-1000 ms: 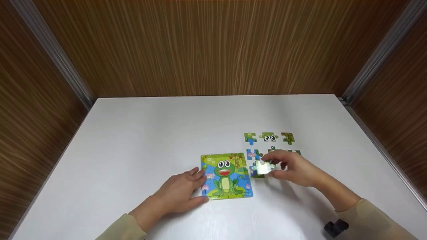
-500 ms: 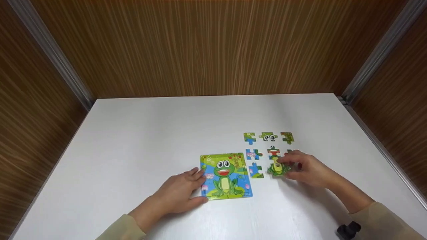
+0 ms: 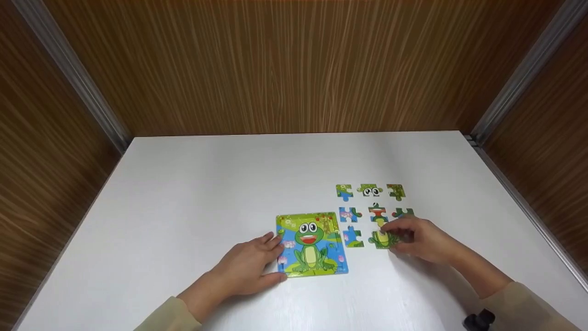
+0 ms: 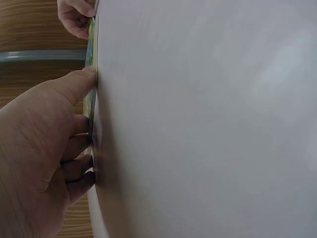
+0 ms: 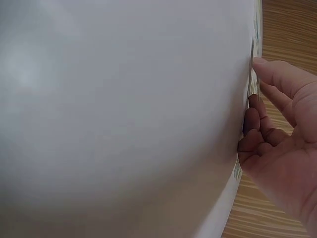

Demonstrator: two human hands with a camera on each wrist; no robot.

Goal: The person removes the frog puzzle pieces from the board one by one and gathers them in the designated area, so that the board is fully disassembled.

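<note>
My left hand (image 3: 250, 264) rests at the left side of a square frog puzzle board (image 3: 312, 267), thumb by its lower corner and fingertips along its edge. In the left wrist view, the thumb (image 4: 79, 82) touches the board's edge and the fingers lie against the table. To the right, my right hand (image 3: 425, 239) pinches a jigsaw puzzle piece (image 3: 381, 239) showing the frog's belly and legs, low over the table, bottom row. Its tab overlaps the frog-mouth piece (image 3: 377, 212) above. The right wrist view shows the thumb and fingers around the thin piece (image 5: 254, 82).
Other jigsaw pieces lie spaced in rows: the eyes piece (image 3: 370, 190) at the back, corner pieces (image 3: 343, 191) beside it, a flower piece (image 3: 347, 214) and a blue corner piece (image 3: 353, 237) nearer. A right-side piece (image 3: 403, 212) is partly behind my right hand. Wood-grain panels (image 3: 294, 69) enclose the white table.
My right hand has moved right with the belly piece, from over the blue corner piece to below the frog-mouth piece, and lowered it there. The left hand has stayed put.
</note>
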